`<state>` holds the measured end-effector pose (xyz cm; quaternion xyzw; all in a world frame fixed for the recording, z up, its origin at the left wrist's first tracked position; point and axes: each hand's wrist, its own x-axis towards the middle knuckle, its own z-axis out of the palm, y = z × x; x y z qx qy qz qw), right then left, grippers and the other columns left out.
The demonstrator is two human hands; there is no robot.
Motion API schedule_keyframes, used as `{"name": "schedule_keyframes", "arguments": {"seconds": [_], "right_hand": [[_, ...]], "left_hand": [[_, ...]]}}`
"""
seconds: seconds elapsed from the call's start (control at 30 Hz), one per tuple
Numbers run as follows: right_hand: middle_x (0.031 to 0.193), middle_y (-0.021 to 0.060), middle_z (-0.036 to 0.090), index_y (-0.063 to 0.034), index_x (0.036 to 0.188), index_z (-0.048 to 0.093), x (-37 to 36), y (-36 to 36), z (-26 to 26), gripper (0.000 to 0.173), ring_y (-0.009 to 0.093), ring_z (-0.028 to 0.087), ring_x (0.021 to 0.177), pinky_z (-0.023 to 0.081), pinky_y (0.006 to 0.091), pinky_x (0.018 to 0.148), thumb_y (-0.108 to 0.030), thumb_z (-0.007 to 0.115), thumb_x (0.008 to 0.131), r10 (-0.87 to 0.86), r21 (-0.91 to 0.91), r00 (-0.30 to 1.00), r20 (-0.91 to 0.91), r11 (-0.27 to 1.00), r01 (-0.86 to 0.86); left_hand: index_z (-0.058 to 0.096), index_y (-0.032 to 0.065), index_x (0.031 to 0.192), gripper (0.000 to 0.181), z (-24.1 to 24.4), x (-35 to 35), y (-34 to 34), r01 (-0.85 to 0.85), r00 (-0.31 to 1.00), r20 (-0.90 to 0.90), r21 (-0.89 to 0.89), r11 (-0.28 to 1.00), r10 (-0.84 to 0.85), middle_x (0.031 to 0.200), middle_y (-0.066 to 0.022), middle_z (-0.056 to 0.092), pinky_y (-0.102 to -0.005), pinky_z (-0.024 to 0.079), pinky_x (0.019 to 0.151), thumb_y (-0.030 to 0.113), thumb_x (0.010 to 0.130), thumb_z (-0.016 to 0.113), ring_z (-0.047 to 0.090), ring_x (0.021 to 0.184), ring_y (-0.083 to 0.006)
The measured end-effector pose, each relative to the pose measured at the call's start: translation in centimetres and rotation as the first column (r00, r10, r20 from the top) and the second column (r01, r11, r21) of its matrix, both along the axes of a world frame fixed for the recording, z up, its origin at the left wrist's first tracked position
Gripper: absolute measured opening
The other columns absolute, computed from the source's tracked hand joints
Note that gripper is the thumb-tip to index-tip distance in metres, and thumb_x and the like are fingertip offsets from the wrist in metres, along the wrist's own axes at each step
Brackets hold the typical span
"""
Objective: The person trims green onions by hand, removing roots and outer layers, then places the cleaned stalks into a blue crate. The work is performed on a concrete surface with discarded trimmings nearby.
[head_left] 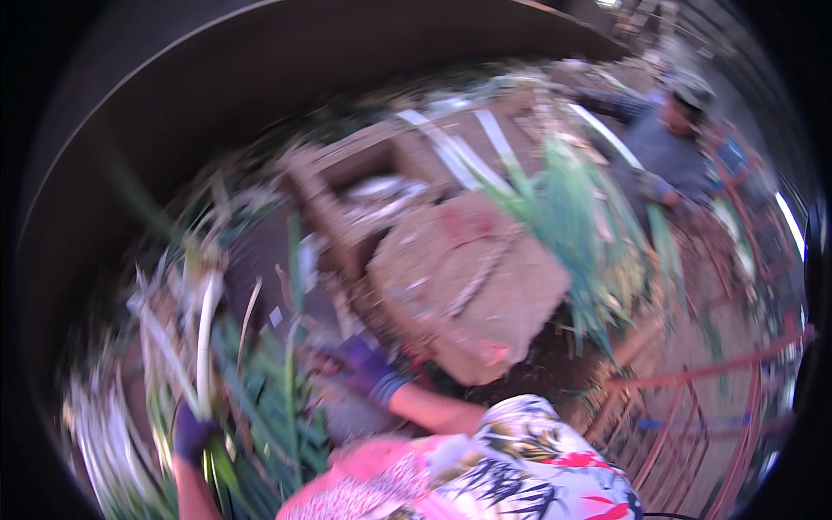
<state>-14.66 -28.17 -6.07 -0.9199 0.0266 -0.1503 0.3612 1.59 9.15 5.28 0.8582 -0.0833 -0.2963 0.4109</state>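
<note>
My left hand, in a purple glove, grips a long green onion at the lower left. Its white shank stands up, with a blurred, ragged root end at the top. Beside that hand lies a heap of onions with white shanks and green leaves. Green leaves fill the space between my hands. My right hand, also in a purple glove, reaches left near those leaves, below a pale flat-topped block. Blur hides whether its fingers hold anything.
Behind the block sits a brown open-topped box or frame. More onions lie right of the block. A person in a cap works at the upper right, near onions. Red metal bars stand at right; a dark wall curves behind.
</note>
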Motion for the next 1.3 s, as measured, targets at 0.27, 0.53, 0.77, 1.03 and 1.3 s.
{"name": "schedule_keyframes", "arguments": {"seconds": [0.27, 0.53, 0.77, 1.03, 1.3], "right_hand": [[0.107, 0.0159, 0.057, -0.0161, 0.133, 0.059, -0.7, 0.4, 0.9, 0.057, 0.036, 0.055, 0.107, 0.048, 0.0464, 0.093, -0.040, 0.073, 0.083, 0.065, 0.014, 0.998, 0.010, 0.998, -0.065], [0.095, 0.0113, 0.066, -0.0118, 0.128, 0.064, 0.1, -1.7, 0.6, 0.054, 0.031, 0.061, 0.088, 0.047, 0.0440, 0.079, -0.027, 0.079, 0.079, -0.026, 0.093, 0.994, 0.107, 0.996, 0.016], [0.097, 0.0134, 0.062, -0.0092, 0.125, 0.065, -1.0, 2.9, 2.2, 0.059, 0.034, 0.057, 0.093, 0.048, 0.0434, 0.084, -0.026, 0.083, 0.071, 0.103, 0.154, 0.995, 0.016, 0.982, -0.104], [0.101, 0.0127, 0.061, -0.0114, 0.127, 0.064, -3.2, 4.8, 4.0, 0.060, 0.034, 0.057, 0.099, 0.049, 0.0433, 0.086, -0.034, 0.081, 0.074, 0.254, 0.134, 0.955, -0.155, 0.963, -0.234], [0.107, 0.0140, 0.061, -0.0139, 0.128, 0.064, 0.0, 6.6, 3.2, 0.060, 0.034, 0.057, 0.104, 0.050, 0.0431, 0.089, -0.039, 0.079, 0.075, 0.293, 0.118, 0.949, -0.114, 0.953, -0.280]], "left_hand": [[0.061, 0.0019, 0.099, 0.043, 3.6, 1.1, 0.0, -0.184, 0.983, -0.025, -0.149, 0.972, 0.183, 0.075, -0.0067, 0.061, -0.0337, 0.053, 0.055, 0.006, 0.057, 0.067, 0.063, 0.063, -0.0205], [0.072, -0.0004, 0.101, 0.030, 6.1, 2.7, -10.4, 0.006, 0.998, 0.068, -0.123, 0.992, 0.003, 0.086, -0.0099, 0.071, -0.0369, 0.054, 0.072, 0.018, 0.078, 0.075, 0.065, 0.075, -0.0214], [0.068, -0.0038, 0.107, 0.045, -0.6, -2.4, -7.3, -0.238, 0.971, -0.016, -0.173, 0.956, 0.238, 0.085, -0.0090, 0.069, -0.0347, 0.053, 0.071, 0.015, 0.067, 0.077, 0.063, 0.074, -0.0200], [0.068, -0.0043, 0.107, 0.042, 0.8, -2.4, -7.0, -0.407, 0.909, -0.016, -0.244, 0.880, 0.416, 0.085, -0.0065, 0.068, -0.0322, 0.051, 0.069, 0.010, 0.068, 0.075, 0.062, 0.073, -0.0163], [0.071, -0.0037, 0.098, 0.024, 2.1, -2.1, -8.2, -0.343, 0.939, -0.190, -0.470, 0.813, 0.286, 0.094, -0.0112, 0.072, -0.0318, 0.055, 0.083, 0.012, 0.082, 0.065, 0.069, 0.088, -0.0172]]}}
